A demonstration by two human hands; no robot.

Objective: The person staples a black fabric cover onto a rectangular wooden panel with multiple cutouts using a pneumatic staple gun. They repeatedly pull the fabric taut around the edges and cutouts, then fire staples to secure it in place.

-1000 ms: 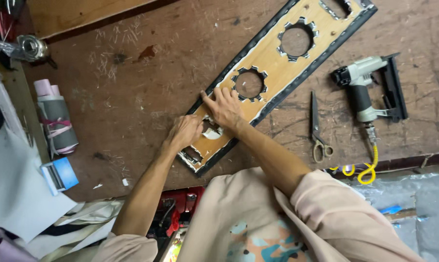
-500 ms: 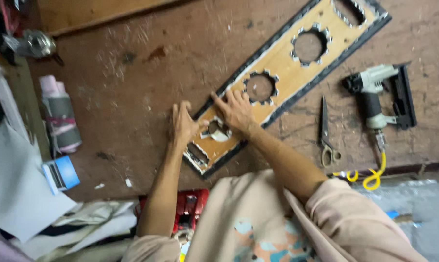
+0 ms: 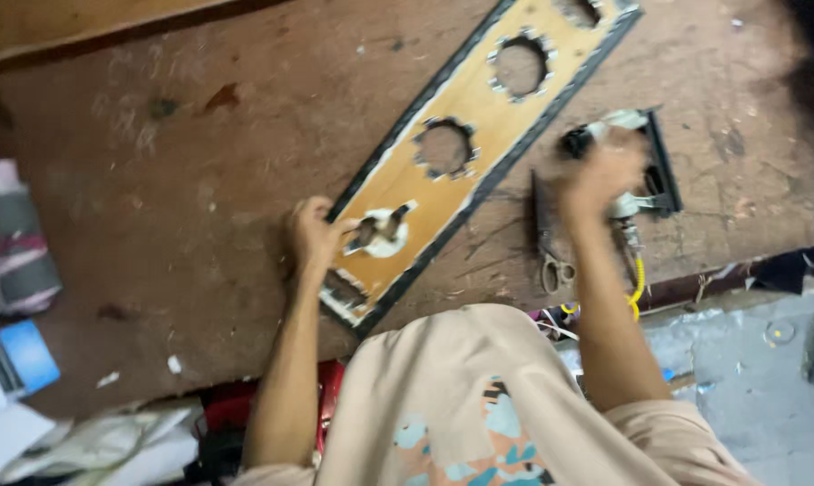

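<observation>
A long wooden panel (image 3: 479, 126) with black trim and several round holes lies diagonally on the worn brown workbench (image 3: 173, 180). My left hand (image 3: 315, 236) curls over the panel's left edge, beside an oval hole near its lower end. Out to the right, my right hand (image 3: 600, 171) is blurred and closed over a grey pneumatic staple gun (image 3: 645, 184) that rests on the bench next to the panel. The hand hides most of the gun's body.
Scissors (image 3: 547, 247) lie between the panel and the gun. A yellow coiled hose (image 3: 639, 290) hangs off the bench's front edge. Rolls of tape (image 3: 15, 243) and a blue-and-white box (image 3: 15, 360) sit at the far left. A wooden board (image 3: 83, 22) lies at the back.
My right hand has left the panel and gone right onto the staple gun. My left hand has stayed on the panel's lower end. The view has shifted.
</observation>
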